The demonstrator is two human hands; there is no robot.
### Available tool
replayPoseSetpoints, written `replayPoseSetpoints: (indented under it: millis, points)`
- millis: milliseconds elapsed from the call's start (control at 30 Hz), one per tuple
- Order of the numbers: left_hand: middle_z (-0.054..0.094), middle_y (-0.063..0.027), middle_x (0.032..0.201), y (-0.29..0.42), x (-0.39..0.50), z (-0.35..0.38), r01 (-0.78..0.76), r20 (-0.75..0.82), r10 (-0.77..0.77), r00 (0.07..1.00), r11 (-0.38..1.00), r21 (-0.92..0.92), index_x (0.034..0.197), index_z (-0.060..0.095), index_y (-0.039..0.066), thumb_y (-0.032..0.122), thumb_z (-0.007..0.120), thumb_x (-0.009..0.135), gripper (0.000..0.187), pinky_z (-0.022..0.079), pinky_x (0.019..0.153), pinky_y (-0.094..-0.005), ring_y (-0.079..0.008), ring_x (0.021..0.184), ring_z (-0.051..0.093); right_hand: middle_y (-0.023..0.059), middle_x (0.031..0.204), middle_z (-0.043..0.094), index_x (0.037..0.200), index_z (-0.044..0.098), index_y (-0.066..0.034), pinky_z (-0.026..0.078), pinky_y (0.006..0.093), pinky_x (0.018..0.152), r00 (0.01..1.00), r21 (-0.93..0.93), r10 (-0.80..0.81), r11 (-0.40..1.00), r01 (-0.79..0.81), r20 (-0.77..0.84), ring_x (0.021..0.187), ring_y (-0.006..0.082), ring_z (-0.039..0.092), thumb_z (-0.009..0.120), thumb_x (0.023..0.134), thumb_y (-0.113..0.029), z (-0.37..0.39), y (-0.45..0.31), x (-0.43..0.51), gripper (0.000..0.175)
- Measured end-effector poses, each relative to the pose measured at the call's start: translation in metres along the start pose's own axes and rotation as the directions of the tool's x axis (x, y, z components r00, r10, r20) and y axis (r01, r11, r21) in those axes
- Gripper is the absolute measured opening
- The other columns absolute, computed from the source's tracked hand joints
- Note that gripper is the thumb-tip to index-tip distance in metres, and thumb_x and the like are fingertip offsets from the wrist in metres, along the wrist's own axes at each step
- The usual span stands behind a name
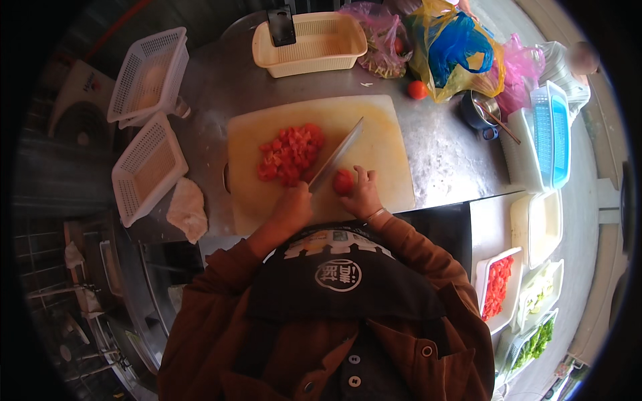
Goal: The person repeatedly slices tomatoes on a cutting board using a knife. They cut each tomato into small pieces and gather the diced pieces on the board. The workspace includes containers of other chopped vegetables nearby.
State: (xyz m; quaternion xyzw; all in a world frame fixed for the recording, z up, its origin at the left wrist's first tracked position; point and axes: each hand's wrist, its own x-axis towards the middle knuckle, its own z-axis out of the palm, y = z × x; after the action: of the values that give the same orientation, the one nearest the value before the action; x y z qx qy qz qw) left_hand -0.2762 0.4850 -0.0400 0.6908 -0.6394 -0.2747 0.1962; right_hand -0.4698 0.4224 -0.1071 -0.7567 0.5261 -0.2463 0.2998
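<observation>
My left hand (293, 205) is closed around the handle of a kitchen knife (338, 153). The blade slants up and to the right over a pale cutting board (376, 125). Beside the blade, my right hand (364, 194) grips a tomato piece (343, 182) from its right side, with thumb and fingers around it. A pile of chopped tomato (291, 154) lies on the board left of the knife. My left hand partly covers the pile's near edge and hides the knife handle.
The metal table (446, 165) holds a cream plastic basket (321, 60) with a phone (281, 27) on its rim, a whole tomato (417, 89), plastic bags (454, 50) and a pot (480, 111). White baskets (150, 170) and a cloth (188, 210) lie left. Trays of cut vegetables (496, 288) stand right.
</observation>
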Motion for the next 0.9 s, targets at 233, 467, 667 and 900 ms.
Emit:
replayPoseSetpoints:
  millis: [233,467,667,900]
  points:
    - [0.060,-0.0269,0.073,0.007,0.001,-0.011,-0.057,0.116,0.050,0.992,0.997,0.053,0.085,0.050,-0.003,0.009,0.052,0.083,0.012,0.046,0.064,-0.0528,-0.0446,0.073,0.060,0.0245,0.106,0.048,0.118,0.045,0.0014,0.043,0.0436,0.088,1.000,0.006,0.010,1.000,-0.010,-0.009,0.100,0.0411,0.046,0.073,0.061,-0.012,0.012,-0.003,0.003,0.064]
    - [0.056,-0.0272,0.072,0.026,-0.015,-0.045,-0.054,0.117,0.053,0.992,0.999,0.006,0.082,0.048,-0.001,0.009,0.054,0.085,0.012,0.041,0.063,-0.0520,-0.0463,0.073,0.055,0.0188,0.103,0.051,0.100,0.054,-0.0037,0.045,0.0425,0.078,0.913,0.029,-0.396,0.916,0.400,-0.093,0.088,0.0384,0.050,0.063,0.067,-0.005,-0.016,-0.008,0.001,0.034]
    - [0.056,-0.0284,0.075,0.034,-0.022,-0.058,-0.034,0.222,0.024,0.975,0.999,0.042,0.082,0.050,-0.003,0.006,0.052,0.085,0.010,0.041,0.067,-0.0522,-0.0464,0.075,0.055,0.0143,0.096,0.054,0.086,0.057,-0.0039,0.044,0.0405,0.078,0.925,0.064,-0.379,0.922,0.381,-0.039,0.090,0.0353,0.050,0.060,0.067,0.000,-0.015,-0.010,0.009,0.019]
    - [0.058,-0.0299,0.079,0.021,0.016,0.000,-0.134,0.138,0.138,0.981,0.990,-0.043,0.079,0.050,-0.005,0.002,0.051,0.078,0.007,0.044,0.066,-0.0513,-0.0463,0.078,0.057,0.0124,0.090,0.054,0.084,0.058,-0.0055,0.044,0.0403,0.071,0.896,0.096,-0.437,0.891,0.444,-0.082,0.082,0.0332,0.049,0.056,0.070,-0.001,-0.015,-0.009,0.008,0.014]
